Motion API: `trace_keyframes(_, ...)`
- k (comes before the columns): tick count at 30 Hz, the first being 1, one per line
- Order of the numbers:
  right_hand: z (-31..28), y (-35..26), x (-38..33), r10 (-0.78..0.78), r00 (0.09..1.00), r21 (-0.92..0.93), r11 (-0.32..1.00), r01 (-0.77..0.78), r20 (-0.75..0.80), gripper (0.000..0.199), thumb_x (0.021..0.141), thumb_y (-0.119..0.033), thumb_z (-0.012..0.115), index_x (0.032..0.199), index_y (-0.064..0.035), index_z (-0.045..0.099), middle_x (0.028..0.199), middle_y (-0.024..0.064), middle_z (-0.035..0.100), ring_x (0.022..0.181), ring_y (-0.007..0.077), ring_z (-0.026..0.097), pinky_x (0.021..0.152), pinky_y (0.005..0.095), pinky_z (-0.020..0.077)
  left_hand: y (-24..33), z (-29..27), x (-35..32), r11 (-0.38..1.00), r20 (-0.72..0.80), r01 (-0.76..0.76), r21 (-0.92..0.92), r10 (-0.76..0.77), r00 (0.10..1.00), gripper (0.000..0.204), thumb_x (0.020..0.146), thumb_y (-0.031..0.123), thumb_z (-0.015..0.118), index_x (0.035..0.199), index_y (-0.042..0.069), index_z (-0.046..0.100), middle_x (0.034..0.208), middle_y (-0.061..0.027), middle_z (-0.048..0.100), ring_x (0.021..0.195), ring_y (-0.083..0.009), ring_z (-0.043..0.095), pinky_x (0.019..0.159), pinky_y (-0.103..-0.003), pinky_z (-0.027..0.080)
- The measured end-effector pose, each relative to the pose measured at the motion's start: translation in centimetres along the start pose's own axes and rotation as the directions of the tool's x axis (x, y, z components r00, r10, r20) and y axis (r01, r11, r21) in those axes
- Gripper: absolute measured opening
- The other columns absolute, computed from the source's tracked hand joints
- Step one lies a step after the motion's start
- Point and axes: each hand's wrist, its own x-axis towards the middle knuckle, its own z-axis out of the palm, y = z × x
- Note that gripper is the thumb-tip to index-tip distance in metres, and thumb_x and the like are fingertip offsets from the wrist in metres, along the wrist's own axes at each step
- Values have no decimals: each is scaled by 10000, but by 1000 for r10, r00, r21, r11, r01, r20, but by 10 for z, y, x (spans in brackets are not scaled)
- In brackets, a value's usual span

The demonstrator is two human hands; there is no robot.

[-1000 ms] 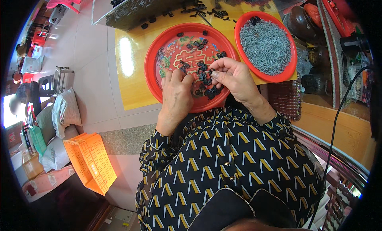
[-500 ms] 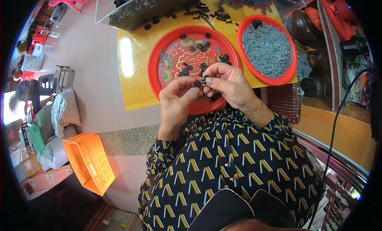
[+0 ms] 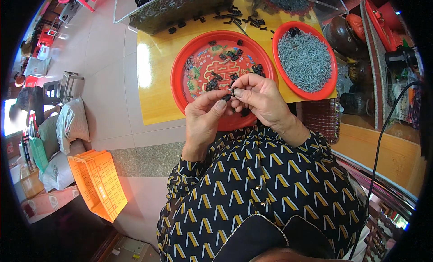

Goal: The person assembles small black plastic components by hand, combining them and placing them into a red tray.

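Above one tray [image 3: 177,81], two hands [image 3: 201,122] [image 3: 262,99] hold black pieces [image 3: 227,98].

Writing noted in two places. On the floor of the round red tray [image 3: 179,72] we see a large gold-outlined character [image 3: 218,71] at the middle, partly covered, and a much smaller pale character [image 3: 244,73] just to its right. On the orange crate [image 3: 108,178], at lower left, we make out a pale marking [image 3: 103,191] on the side, too small for us to read.
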Motion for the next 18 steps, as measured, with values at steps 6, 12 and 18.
trace_keyframes(6,1,-3,-2,-5,1000,-24,1000,5,3,105,809,-28,534,905,12,545,758,45,578,644,85,564,554,190,464,1,1,0,997,-8,9,-80,-10,1000,221,810,5,546,1021,-59,542,849,-107,603,705,-164,579,668,-259,480)
trace_keyframes(12,0,0,-4,-18,999,-98,995,15,-36,118,795,-9,544,912,10,547,742,36,565,614,82,547,546,190,449,-2,0,2,965,11,10,-262,-8,1000,302,763,-43,576,1060,-48,517,861,-100,587,741,-169,570,674,-255,473)
trace_keyframes(18,3,-5,-7,18,997,-165,986,-30,-75,112,780,-22,568,886,0,543,721,23,558,598,70,539,518,179,438,0,2,1,972,60,38,-232,-25,998,298,757,-44,586,1048,-35,520,880,-80,580,744,-144,549,692,-247,460)
